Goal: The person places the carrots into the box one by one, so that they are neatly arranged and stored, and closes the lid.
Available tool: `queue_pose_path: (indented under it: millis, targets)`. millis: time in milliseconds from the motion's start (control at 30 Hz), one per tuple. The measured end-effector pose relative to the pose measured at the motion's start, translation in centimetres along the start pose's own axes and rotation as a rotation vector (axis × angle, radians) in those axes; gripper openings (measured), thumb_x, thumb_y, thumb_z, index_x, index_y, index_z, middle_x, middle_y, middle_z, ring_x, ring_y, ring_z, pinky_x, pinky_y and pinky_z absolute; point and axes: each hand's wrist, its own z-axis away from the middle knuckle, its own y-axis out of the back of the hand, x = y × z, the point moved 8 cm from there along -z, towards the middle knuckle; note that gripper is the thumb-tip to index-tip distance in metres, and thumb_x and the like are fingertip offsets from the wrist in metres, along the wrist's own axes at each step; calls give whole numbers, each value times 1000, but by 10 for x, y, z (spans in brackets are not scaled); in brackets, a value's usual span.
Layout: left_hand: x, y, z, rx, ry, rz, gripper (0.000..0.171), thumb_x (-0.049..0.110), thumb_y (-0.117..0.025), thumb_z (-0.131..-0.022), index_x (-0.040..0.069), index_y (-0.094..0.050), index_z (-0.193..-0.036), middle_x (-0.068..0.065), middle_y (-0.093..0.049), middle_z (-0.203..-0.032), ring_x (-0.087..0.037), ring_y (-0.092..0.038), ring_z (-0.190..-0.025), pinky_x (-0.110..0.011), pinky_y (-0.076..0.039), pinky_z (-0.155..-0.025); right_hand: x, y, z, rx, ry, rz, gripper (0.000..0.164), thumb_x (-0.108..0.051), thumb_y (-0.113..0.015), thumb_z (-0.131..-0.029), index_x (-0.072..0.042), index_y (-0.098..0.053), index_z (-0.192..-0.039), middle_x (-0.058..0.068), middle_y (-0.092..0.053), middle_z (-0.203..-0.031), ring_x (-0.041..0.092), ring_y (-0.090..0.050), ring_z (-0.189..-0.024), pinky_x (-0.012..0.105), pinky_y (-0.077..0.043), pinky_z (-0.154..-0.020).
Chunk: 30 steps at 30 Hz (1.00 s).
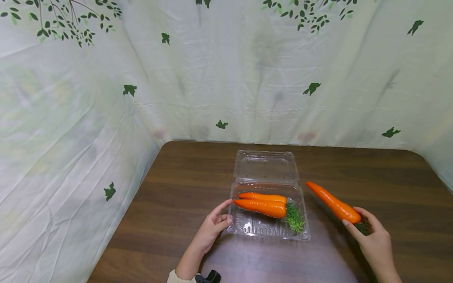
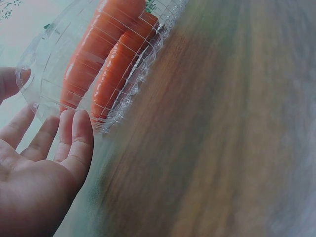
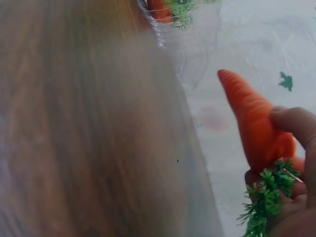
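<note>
A hinged clear plastic container [image 1: 247,230] lies on the table with its lid [image 1: 265,167] folded back. Inside it are two orange carrots [image 1: 260,207], side by side, with green leafy tops [image 1: 294,218] at the right end. My left hand [image 1: 212,228] holds the container's left edge, thumb and fingertips at the rim. To the right, my right hand [image 1: 375,239] grips a third carrot [image 1: 332,202] by its thick end, thumb on one side and fingers on the other. This carrot's tip points up and left, toward the container, and its green top [image 3: 269,197] hangs near the palm.
The brown wooden table [image 1: 170,196] has rounded far corners. Behind it and to the left hangs a pale cloth [image 1: 212,70] with a green leaf print. A black band [image 1: 209,277] is around the left wrist, by a light sleeve [image 1: 177,277].
</note>
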Motion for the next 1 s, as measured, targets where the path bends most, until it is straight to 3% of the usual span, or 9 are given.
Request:
queue_pose_path:
  millis: [267,433,567,833,1000]
  targets:
    - [-1,1,0,2,-2,0,56,-7,-52,-85,1,-32,-137,-17,-27,-139,-17,-49,-89,-19,-42,-73,-11,0,-2,28,-7,-60,47,-3,-72,-74,-5,-57,-118,-17,-55,-102,-4,-50,-87,7,-37,-70]
    - [-3,1,0,2,7,-1,56,-6,-53,-85,2,-33,-137,-17,-27,-139,-18,-49,-89,-20,-43,-74,-22,-3,-3,7,11,-160,47,3,-70,-74,-1,-55,-119,-13,-56,-104,1,-52,-87,8,-40,-70]
    - [-3,2,0,1,8,-6,56,-7,-53,-85,1,-33,-137,-17,-26,-139,-16,-49,-89,-19,-42,-74,-31,-8,-5,-27,60,-230,48,8,-67,-74,2,-53,-120,-6,-57,-107,5,-53,-90,9,-41,-73]
    - [-4,2,-1,7,18,-6,56,-7,-52,-85,1,-33,-136,-17,-27,-139,-21,-49,-91,-19,-43,-74,-26,-25,-12,-88,205,-299,51,8,-68,-73,0,-53,-121,5,-57,-112,7,-54,-91,11,-41,-73]
    - [-3,2,-1,9,11,-6,56,-7,-52,-85,1,-33,-136,-17,-27,-139,-20,-49,-90,-19,-43,-74,-50,-33,-12,-152,252,-343,51,11,-67,-72,3,-52,-120,6,-56,-111,8,-52,-92,12,-41,-74]
